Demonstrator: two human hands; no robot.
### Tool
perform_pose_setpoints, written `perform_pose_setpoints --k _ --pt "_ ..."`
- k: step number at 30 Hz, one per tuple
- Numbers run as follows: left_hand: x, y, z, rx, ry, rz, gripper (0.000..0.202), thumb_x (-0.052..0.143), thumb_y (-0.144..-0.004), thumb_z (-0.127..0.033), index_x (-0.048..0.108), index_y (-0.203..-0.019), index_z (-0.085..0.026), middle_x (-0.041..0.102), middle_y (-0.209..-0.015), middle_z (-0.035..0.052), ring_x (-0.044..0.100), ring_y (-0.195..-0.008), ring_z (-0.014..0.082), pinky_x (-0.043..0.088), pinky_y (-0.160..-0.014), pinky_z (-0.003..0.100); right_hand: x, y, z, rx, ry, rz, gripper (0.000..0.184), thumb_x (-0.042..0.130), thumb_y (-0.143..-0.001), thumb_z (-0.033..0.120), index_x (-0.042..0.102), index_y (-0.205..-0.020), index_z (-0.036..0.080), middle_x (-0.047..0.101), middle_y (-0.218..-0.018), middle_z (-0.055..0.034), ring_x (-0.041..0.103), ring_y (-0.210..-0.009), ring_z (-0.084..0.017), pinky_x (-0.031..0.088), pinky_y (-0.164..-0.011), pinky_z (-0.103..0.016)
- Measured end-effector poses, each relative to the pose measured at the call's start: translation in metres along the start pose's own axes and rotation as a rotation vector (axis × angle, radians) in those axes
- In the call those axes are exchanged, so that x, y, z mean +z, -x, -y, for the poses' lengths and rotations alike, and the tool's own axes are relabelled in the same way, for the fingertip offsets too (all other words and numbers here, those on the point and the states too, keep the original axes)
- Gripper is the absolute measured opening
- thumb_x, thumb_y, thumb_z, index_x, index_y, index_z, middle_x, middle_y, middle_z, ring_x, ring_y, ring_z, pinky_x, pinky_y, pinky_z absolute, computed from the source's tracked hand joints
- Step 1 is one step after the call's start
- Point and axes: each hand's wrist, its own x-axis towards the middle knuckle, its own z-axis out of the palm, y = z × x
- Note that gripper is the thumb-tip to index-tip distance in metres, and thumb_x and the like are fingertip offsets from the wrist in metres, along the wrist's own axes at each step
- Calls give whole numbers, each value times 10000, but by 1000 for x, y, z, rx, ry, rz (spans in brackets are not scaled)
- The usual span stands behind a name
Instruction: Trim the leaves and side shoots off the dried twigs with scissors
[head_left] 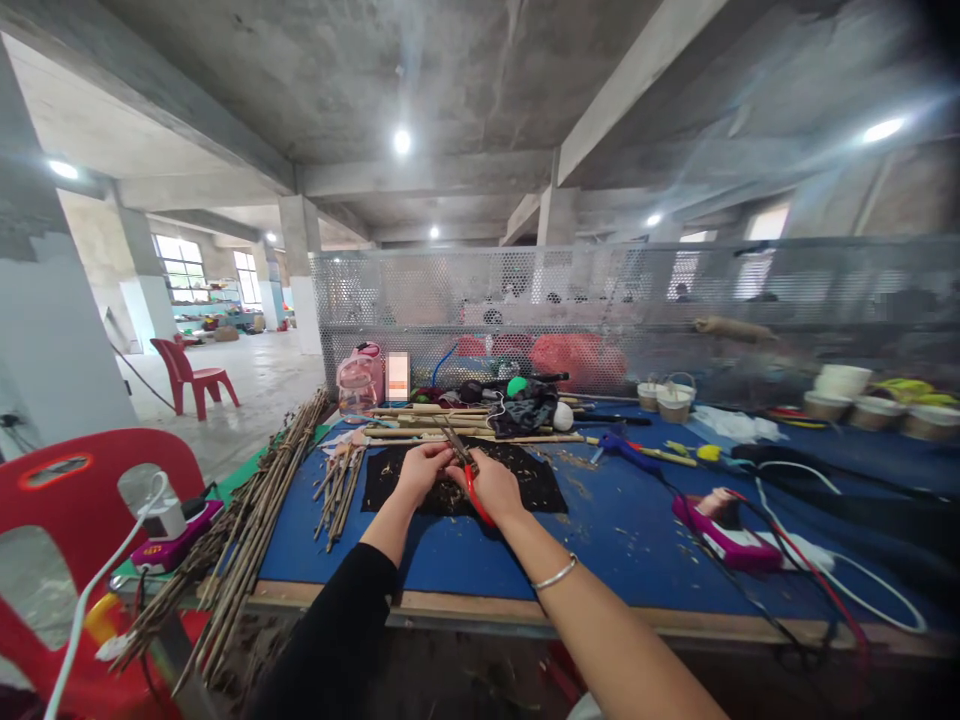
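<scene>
Scissors point(471, 482) at the centre of the frame, blades directed toward the upper left, above a black cloth point(551, 488) strewn with plant scraps. The right hand point(493, 485) grasps the red handles. The left hand point(421, 472) lies just beside the blades, fingertips drawn together; whether they pinch anything cannot be told. The scissors are probably light but rigid, the handles likely smooth and somewhat slippery; the handle loops offer the proper hold, the blades being best avoided. Left of centre, short sticks point(341, 492) lie loose on the blue table point(600, 565); farther left, a bundle of long twigs point(259, 510) overhangs the near edge. Both appear dry, light and stiff, apt to snap if bent; mid-length is the safest grip, a whole handful for the bundle.
</scene>
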Motion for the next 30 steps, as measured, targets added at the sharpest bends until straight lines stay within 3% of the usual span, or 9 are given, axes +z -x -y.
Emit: perform_pose_setpoints --k 3,7,12,19,30 --pt "-2 5 8 -32 103 -61 325 761 -510 -292 687 -774 -119 645 -671 41 528 -519 89 397 -479 192 3 1 1 -67 -15 10 444 478 -776 577 528 -1058 238 643 -972 -54 599 -917 -206 411 -726 -269" --pt "-5 9 12 -20 127 -38 383 773 -482 -336 678 -773 -106 617 -628 21 468 -462 56 343 -435 171 9 1 -1 -163 -33 -27 523 557 -730 552 513 -1091 177 605 -1024 -105 551 -995 -217 397 -824 -297" --pt "-2 13 10 -11 154 -41 416 779 -468 -360 668 -777 -105 592 -599 1 443 -454 47 325 -429 167 13 0 -4 -190 -57 -58 555 555 -735 537 495 -1129 149 590 -1039 -121 539 -997 -230 395 -839 -323" --pt "-2 14 10 51 106 -79 410 766 -485 -369 676 -781 -100 585 -567 4 458 -463 62 339 -440 175 7 3 3 -130 -83 7 436 501 -790 522 530 -1106 224 638 -999 -62 589 -947 -196 412 -765 -256" --pt "-5 10 13 -4 106 -151 353 768 -509 -307 672 -783 -107 588 -579 3 482 -472 63 382 -448 178 11 1 -2 -56 36 61 516 402 -777 650 575 -1046 245 676 -878 -88 634 -854 -230 427 -696 -272"
